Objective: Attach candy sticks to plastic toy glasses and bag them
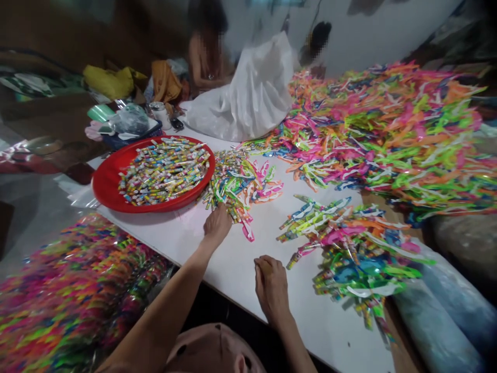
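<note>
My left hand (218, 224) is curled at the near edge of a small pile of wrapped patterned sticks with coloured plastic ends (236, 181). Its fingers are partly hidden, so whatever they grip cannot be made out. Over the white tabletop, my right hand (272, 285) has its fingers bent in towards the thumb; the inside of its grip is hidden. To its right lies a looser heap of the same sticks (349, 248), with green, blue, pink and orange ends. A red basin (106, 189) beyond my left hand holds many short patterned sticks (166, 168).
A large mound of bright plastic pieces (407, 134) covers the back right. Behind the basin are a white sack (248, 93), a can (160, 115) and a dark basket (128, 137). Packed colourful bundles (73, 295) lie lower left. Two people sit across the table.
</note>
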`<action>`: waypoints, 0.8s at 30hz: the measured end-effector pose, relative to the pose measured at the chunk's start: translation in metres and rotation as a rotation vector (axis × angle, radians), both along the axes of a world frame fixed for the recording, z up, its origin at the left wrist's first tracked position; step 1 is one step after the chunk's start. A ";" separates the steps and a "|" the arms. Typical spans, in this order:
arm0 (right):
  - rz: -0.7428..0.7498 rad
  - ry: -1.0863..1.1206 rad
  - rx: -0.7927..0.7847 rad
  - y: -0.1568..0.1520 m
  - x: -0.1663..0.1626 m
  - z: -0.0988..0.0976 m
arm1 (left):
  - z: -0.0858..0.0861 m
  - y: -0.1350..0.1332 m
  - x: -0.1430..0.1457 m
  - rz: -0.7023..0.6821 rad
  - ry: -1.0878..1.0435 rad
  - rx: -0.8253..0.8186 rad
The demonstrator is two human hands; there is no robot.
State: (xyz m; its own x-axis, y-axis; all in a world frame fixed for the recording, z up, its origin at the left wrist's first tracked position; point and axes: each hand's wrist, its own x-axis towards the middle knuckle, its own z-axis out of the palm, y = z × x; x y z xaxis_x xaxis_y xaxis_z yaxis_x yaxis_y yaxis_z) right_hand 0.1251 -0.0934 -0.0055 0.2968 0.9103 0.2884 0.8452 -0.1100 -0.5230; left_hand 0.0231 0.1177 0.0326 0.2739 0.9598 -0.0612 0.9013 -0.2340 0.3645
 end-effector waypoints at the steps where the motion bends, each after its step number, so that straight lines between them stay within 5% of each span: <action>1: -0.004 0.001 -0.003 0.000 0.000 0.000 | -0.001 -0.001 -0.001 -0.004 -0.008 0.007; 14: 0.013 -0.019 0.057 0.000 0.001 -0.004 | -0.026 -0.008 -0.028 -0.138 -0.254 0.199; 20: 0.009 -0.028 0.072 0.000 0.001 -0.006 | -0.001 0.021 -0.024 -0.775 -0.106 0.190; 24: 0.006 -0.040 0.081 0.001 0.001 -0.008 | 0.008 0.042 -0.019 -1.002 -0.029 0.170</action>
